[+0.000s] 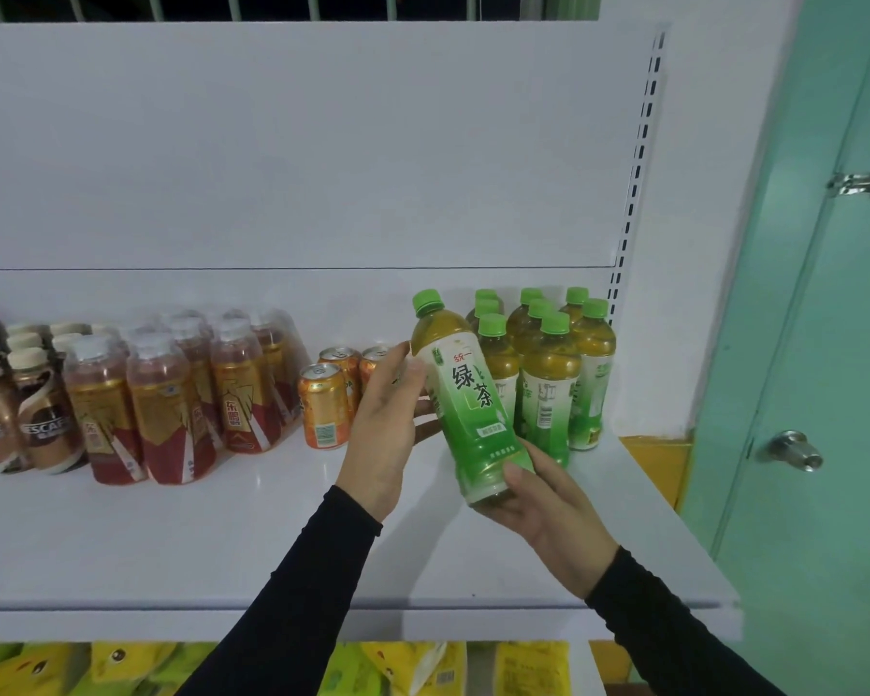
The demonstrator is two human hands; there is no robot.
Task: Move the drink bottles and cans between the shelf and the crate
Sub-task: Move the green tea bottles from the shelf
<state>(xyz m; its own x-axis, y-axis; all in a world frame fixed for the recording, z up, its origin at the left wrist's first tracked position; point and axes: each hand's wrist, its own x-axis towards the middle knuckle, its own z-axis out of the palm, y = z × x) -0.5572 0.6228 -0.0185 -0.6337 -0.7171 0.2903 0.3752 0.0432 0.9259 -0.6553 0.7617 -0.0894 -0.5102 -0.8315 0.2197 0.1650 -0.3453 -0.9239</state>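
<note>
A green tea bottle [465, 399], green-capped and full of amber tea, is held tilted above the white shelf [172, 535]. Its label reads 绿茶. The right hand [543, 514] cups and grips its base; the left hand [385, 424] holds its side, fingers curled behind, thumb on the front. Just behind it on the shelf stand the same green-capped bottles [548, 364] in a cluster. To their left stand orange cans [325, 406], then shrink-wrapped red-and-gold bottles [172, 389], then Nescafé coffee bottles [21, 409]. Yellow packets [121, 668] lie below the shelf.
</note>
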